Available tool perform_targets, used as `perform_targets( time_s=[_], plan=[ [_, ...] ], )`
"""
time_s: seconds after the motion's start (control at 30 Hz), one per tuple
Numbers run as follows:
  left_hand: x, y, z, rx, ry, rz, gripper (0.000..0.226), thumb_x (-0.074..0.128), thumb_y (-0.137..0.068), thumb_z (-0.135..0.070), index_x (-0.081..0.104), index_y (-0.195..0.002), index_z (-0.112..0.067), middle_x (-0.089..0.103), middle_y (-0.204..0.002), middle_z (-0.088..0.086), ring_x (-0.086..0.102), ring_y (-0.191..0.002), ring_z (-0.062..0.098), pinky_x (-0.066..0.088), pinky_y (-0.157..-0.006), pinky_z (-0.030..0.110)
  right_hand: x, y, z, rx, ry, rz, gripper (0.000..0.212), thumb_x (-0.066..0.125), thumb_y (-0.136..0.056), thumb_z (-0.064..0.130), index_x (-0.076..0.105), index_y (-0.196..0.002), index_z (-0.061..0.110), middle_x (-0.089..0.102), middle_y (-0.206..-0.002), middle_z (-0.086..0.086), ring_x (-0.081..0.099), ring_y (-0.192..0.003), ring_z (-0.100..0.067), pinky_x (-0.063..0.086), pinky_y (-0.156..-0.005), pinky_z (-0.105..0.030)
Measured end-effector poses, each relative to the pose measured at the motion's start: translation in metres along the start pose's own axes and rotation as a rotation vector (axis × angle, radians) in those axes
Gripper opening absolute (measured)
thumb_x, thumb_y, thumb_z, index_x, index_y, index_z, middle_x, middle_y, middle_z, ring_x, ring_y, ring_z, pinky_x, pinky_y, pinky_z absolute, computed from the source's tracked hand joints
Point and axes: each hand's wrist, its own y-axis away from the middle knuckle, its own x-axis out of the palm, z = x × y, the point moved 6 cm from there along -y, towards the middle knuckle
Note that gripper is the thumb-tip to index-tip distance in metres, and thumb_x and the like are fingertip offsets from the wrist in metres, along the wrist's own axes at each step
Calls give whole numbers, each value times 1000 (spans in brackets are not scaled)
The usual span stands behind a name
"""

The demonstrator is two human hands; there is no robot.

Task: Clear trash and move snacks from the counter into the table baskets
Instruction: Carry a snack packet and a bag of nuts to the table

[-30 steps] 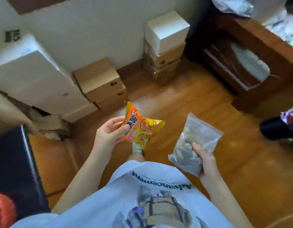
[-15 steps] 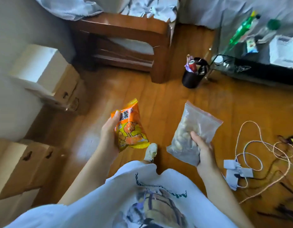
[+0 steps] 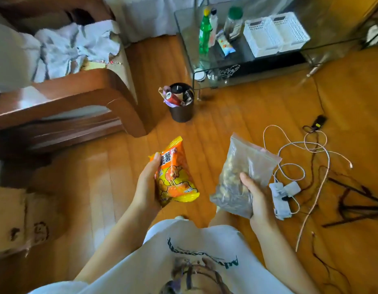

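Gripping orange snack packet [image 3: 175, 177] in left hand [image 3: 146, 187], clear zip bag [image 3: 243, 175] in right hand [image 3: 258, 200]

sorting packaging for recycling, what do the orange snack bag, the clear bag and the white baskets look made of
Orange snack bag: glossy printed plastic film, judging by its sheen and crinkles. Clear bag: thin transparent plastic, contents visible through it. White baskets: likely rigid matte plastic, with moulded lattice walls.
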Motion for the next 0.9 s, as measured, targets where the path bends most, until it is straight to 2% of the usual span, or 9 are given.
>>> perform_targets(
  time_s=[0.1,0.23,0.3,0.43,0.57,0.67,0.73,0.8,0.9],
  plan=[
    [41,-42,-8,-30,-22,-9,51,63,-61,-60,69,-95,-22,76,-90,6,74,-77,25,58,-62,37,-17,-48,31,-12,1,-62,54,76,-62,39,64,-113,27,69,-114,1,63,-108,-22,45,-99,-47],
    [110,-98,-29,-26,-8,-1,41,62,-66,-57,72,-87,-24,77,-85,5,74,-73,24,58,-56,35,-29,-118,90,-11,7,-68,19,74,-70,32,73,-89,31,74,-100,2,71,-89,-15,54,-79,-37],
    [151,-126,-41,-21,-3,-13,38,58,-77,-55,69,-92,-22,77,-84,4,74,-72,23,58,-55,35,-36,-152,131,-42,15,-57,11,72,-74,27,75,-82,33,75,-93,6,71,-85,-12,53,-77,-34],
    [233,-167,-62,19,45,5,30,55,-84,-50,69,-89,-24,77,-81,3,74,-70,20,58,-56,34,-56,-206,207,-77,68,-76,9,72,-75,27,75,-82,29,75,-95,6,69,-94,-14,51,-89,-37],
    [281,-202,-76,31,76,3,27,55,-85,-46,70,-90,-24,76,-79,2,74,-68,20,57,-56,33,-67,-262,254,-91,95,-79,5,72,-75,26,72,-78,30,75,-86,13,69,-84,-6,51,-81,-31],
    [297,-227,-87,34,76,-28,27,56,-84,-44,74,-86,-25,76,-80,2,74,-70,20,58,-59,33,-61,-298,278,-71,108,-59,14,71,-76,25,69,-89,27,74,-86,12,68,-92,-14,52,-84,-35],
    [303,-247,-96,21,73,-63,26,57,-84,-42,71,-96,-24,76,-83,3,74,-74,20,58,-64,33,-52,-324,290,-57,131,-40,16,72,-76,25,70,-92,25,75,-90,8,68,-94,-16,52,-87,-37],
    [311,-268,-108,17,81,-84,34,60,-83,-38,62,-112,-21,76,-90,4,74,-80,22,59,-68,35,-42,-350,302,-51,152,-37,9,72,-76,24,71,-85,26,75,-85,9,68,-94,-17,52,-86,-37],
    [326,-305,-131,28,94,-91,46,62,-80,-30,53,-123,-19,75,-96,7,73,-82,24,59,-65,37,-23,-390,320,-37,181,-22,8,71,-76,25,69,-83,27,74,-86,8,67,-94,-18,53,-86,-38]
  ],
)
